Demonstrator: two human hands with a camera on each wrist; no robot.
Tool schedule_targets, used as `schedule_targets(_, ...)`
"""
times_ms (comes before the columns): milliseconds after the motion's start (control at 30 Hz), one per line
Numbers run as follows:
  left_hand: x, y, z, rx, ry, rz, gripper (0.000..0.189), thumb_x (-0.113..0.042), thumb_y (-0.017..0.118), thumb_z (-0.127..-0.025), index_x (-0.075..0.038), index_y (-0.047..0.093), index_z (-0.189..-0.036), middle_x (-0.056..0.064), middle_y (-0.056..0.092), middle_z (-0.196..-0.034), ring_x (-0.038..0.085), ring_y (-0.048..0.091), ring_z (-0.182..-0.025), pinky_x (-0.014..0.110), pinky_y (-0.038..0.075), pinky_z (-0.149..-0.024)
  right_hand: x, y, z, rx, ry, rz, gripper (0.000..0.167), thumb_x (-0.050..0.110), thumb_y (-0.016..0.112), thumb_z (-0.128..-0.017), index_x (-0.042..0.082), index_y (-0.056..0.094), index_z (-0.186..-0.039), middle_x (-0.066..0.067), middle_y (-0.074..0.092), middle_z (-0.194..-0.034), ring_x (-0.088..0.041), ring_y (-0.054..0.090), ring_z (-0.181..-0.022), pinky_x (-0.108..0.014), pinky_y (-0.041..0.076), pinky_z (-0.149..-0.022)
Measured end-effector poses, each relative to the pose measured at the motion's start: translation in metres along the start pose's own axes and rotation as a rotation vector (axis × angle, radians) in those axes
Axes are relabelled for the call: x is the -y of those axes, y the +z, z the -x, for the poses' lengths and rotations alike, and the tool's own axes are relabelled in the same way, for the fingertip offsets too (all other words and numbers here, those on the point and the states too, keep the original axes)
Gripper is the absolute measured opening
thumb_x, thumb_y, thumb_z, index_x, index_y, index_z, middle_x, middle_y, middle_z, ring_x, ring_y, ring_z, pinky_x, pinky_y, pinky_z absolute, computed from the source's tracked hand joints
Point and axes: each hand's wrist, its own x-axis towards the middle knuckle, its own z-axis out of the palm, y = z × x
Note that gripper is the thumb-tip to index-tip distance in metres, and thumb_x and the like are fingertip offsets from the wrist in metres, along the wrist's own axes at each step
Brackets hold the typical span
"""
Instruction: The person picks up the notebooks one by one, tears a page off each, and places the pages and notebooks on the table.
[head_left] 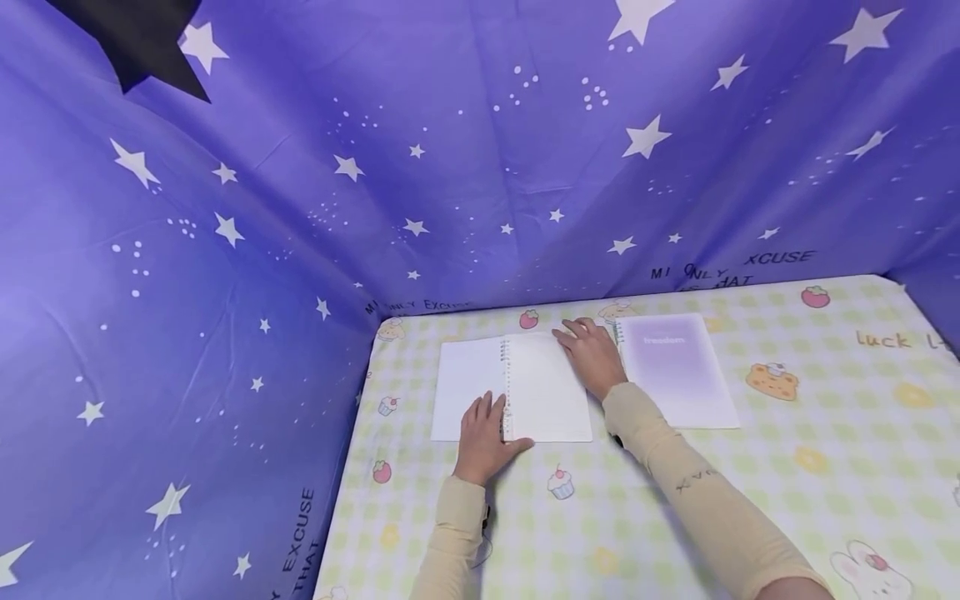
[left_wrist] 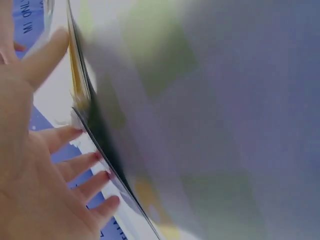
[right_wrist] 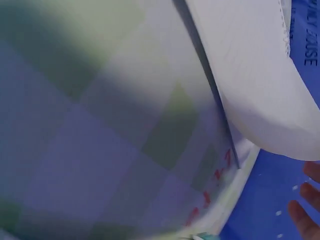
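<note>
Lying open: the spiral notebook (head_left: 547, 400) is on the table (head_left: 675, 517), its pages spread to both sides of the coil.
Curled page: in the right wrist view a sheet (right_wrist: 265, 85) bows up off the notebook; pulled at a slant, it could crease, or tear at the holes.
Coil: the wire binding (head_left: 506, 371) runs down the middle; a sheet dragged sideways could snag there.
Left hand: the left hand (head_left: 483, 442) lies at the lower edge by the coil, fingers straight and spread, thumb out to the right; too light a press could let the notebook skid.
Right hand: the right hand (head_left: 594, 362) is at the upper right corner, fingers apart and slightly bent; whether they pinch paper I cannot tell. A loose hold could let the sheet flop back, a deep one catch several.
Neighbour: the purple notebook (head_left: 671, 375) lies just beside the right wrist; a careless elbow-out sweep could nudge it.
</note>
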Motion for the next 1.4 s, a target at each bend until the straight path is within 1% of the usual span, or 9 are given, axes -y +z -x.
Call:
schedule_targets(167, 0.012, 0.0, -0.002, 0.02, 0.031, -0.038, 0.111, -0.065, 0.079, -0.068, -0.011, 0.035, -0.154, 0.022, 0.024, -0.161, 0.043, 0.024, -0.147, 0.059, 0.024, -0.118, 0.018, -0.002, 0.001, -0.006, -0.137, 0.089, 0.027, 0.019, 0.065, -0.095, 0.01, 0.073, -0.118, -0.011, 0.064, -0.132, -0.031, 0.053, -0.125, -0.046, 0.045, -0.102)
schedule_targets(300, 0.015, -0.002, -0.006, 0.054, 0.032, -0.035, 0.111, -0.068, 0.077, -0.068, -0.017, 0.034, -0.156, 0.021, 0.022, -0.162, 0.044, 0.017, -0.15, 0.064, 0.021, -0.118, 0.029, -0.002, 0.004, -0.068, -0.238, 0.089, 0.025, 0.018, 0.071, -0.09, 0.009, 0.074, -0.113, -0.011, 0.068, -0.124, -0.03, 0.057, -0.12, -0.044, 0.047, -0.1)
schedule_targets(400, 0.015, -0.002, -0.008, 0.085, 0.019, -0.037, 0.11, -0.071, 0.075, -0.069, -0.02, 0.033, -0.156, 0.019, 0.021, -0.163, 0.043, 0.014, -0.151, 0.064, 0.02, -0.118, 0.036, -0.002, 0.007, -0.119, -0.326, 0.082, 0.018, 0.016, 0.072, -0.088, 0.006, 0.075, -0.102, -0.012, 0.07, -0.117, -0.031, 0.059, -0.117, -0.044, 0.048, -0.1)
schedule_targets(567, 0.015, -0.001, -0.011, 0.097, 0.007, -0.053, 0.109, -0.073, 0.073, -0.068, -0.021, 0.034, -0.156, 0.016, 0.022, -0.163, 0.041, 0.015, -0.151, 0.062, 0.02, -0.119, 0.043, -0.001, 0.011, -0.137, -0.436, 0.128, 0.011, 0.015, 0.069, -0.088, 0.005, 0.073, -0.086, -0.012, 0.071, -0.109, -0.031, 0.059, -0.115, -0.043, 0.049, -0.099)
schedule_targets(667, 0.015, 0.0, -0.013, 0.105, 0.007, -0.056, 0.109, -0.074, 0.072, -0.068, -0.021, 0.033, -0.156, 0.016, 0.022, -0.164, 0.04, 0.015, -0.151, 0.061, 0.02, -0.119, 0.044, 0.0, 0.013, -0.132, -0.441, 0.137, 0.011, 0.014, 0.069, -0.088, 0.004, 0.073, -0.086, -0.011, 0.071, -0.107, -0.03, 0.059, -0.114, -0.042, 0.049, -0.099)
schedule_targets(800, 0.013, 0.001, -0.013, 0.12, 0.009, -0.059, 0.11, -0.074, 0.072, -0.069, -0.021, 0.032, -0.156, 0.015, 0.021, -0.164, 0.039, 0.014, -0.152, 0.061, 0.019, -0.12, 0.045, -0.001, 0.015, -0.128, -0.448, 0.122, 0.011, 0.012, 0.072, -0.087, 0.002, 0.073, -0.094, -0.011, 0.072, -0.106, -0.028, 0.062, -0.112, -0.04, 0.05, -0.101)
schedule_targets(967, 0.012, 0.0, -0.013, 0.115, 0.009, -0.082, 0.11, -0.075, 0.071, -0.068, -0.022, 0.032, -0.157, 0.014, 0.021, -0.164, 0.038, 0.015, -0.152, 0.059, 0.019, -0.12, 0.048, 0.001, 0.026, -0.07, -0.494, 0.155, 0.027, 0.004, 0.075, -0.083, 0.001, 0.072, -0.11, -0.011, 0.073, -0.11, -0.025, 0.068, -0.106, -0.036, 0.055, -0.097)
schedule_targets(1067, 0.013, 0.0, -0.014, 0.105, 0.008, -0.103, 0.11, -0.077, 0.069, -0.069, -0.024, 0.032, -0.157, 0.013, 0.021, -0.164, 0.037, 0.015, -0.152, 0.058, 0.02, -0.121, 0.05, 0.007, 0.034, -0.02, -0.492, 0.165, 0.033, 0.003, 0.075, -0.082, 0.001, 0.071, -0.115, -0.012, 0.072, -0.114, -0.025, 0.068, -0.108, -0.036, 0.055, -0.097)
schedule_targets(1400, 0.013, -0.001, -0.016, 0.092, 0.008, -0.107, 0.109, -0.076, 0.071, -0.068, -0.022, 0.035, -0.155, 0.014, 0.024, -0.163, 0.037, 0.019, -0.151, 0.059, 0.022, -0.12, 0.061, 0.018, 0.047, 0.039, -0.471, 0.108, 0.033, 0.004, 0.074, -0.082, 0.002, 0.07, -0.115, -0.013, 0.071, -0.117, -0.026, 0.067, -0.111, -0.037, 0.053, -0.1)
